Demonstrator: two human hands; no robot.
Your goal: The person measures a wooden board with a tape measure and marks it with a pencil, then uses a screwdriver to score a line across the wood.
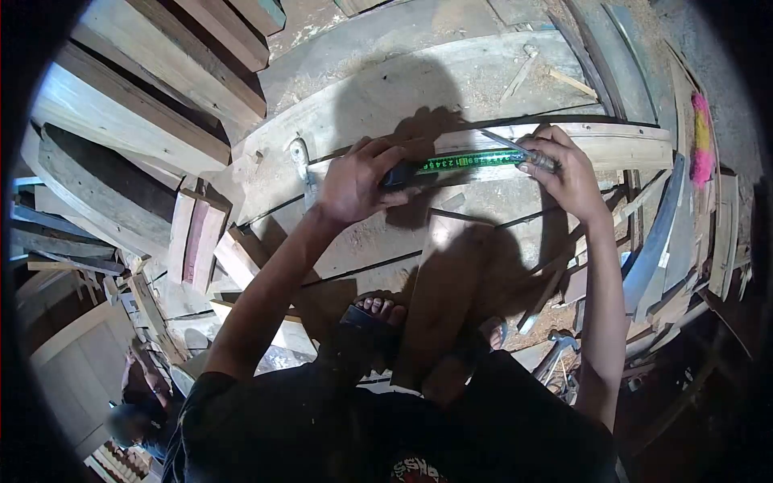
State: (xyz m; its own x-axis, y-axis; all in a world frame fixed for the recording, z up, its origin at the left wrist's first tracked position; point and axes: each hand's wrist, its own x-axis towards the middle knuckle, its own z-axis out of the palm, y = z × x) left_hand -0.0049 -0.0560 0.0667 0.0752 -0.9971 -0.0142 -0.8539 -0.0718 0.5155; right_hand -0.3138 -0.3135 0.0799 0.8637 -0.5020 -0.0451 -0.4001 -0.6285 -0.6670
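Observation:
My left hand (354, 181) is closed round the dark case of a tape measure. The tape's green blade (471, 161) stretches to the right along a long, slightly curved wooden piece (628, 145). At the other end, my right hand (570, 173) grips a screwdriver (543, 161) with a see-through handle, its thin metal shaft pointing left over the wood. The blade's end lies right at the right fingers, which partly hide it. Beside my left hand, a metal clamp-like tool (300, 153) lies on the boards.
Thick timbers (153, 101) stand at the upper left. A loose plank (451, 266) lies between my feet. On the right are a hammer (561, 342), a blue curved strip (656, 241) and a pink-yellow fuzzy object (702, 141). Another person (141, 410) works at lower left.

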